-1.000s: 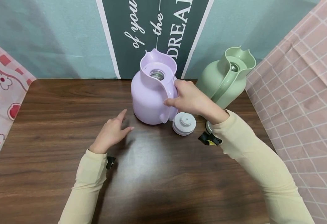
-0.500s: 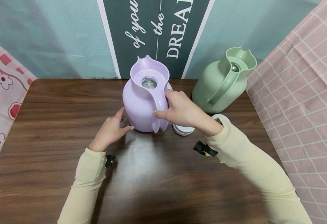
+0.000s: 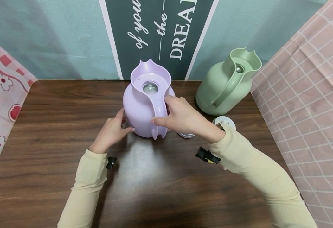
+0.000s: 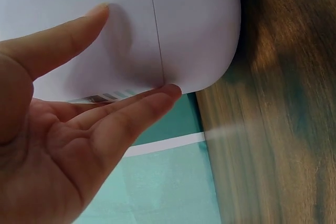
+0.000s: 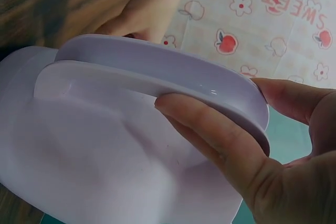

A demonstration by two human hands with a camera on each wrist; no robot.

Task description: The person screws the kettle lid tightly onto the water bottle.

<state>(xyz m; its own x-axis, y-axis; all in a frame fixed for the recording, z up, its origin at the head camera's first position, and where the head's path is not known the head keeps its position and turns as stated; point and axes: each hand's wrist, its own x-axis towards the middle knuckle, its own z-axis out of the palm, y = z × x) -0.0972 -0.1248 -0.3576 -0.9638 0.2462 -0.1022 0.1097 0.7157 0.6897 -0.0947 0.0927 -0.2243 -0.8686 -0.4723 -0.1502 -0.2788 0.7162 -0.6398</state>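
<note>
A lilac thermos jug [image 3: 139,110] stands without a lid on the wooden table, its round glass mouth showing. My right hand [image 3: 183,117] grips its handle [image 5: 152,72], thumb on one side and fingers on the other. Low on the jug's left side is my left hand [image 3: 109,133], thumb and fingers extended. In the left wrist view its fingertips [image 4: 170,92] lie against the jug's lower wall. A white stopper [image 3: 187,136] is mostly hidden behind my right hand. Another white stopper [image 3: 225,121] lies partly behind my right sleeve.
A green thermos jug [image 3: 226,85], also lidless, stands at the back right of the brown wooden table [image 3: 155,190]. Behind hangs a teal cloth [image 3: 69,38] with white lettering. Pink cloths bound the left and right sides.
The lilac jug has moved left and towards me with my right hand on its handle, coming up to my left fingers. The second white stopper has come more into view.
</note>
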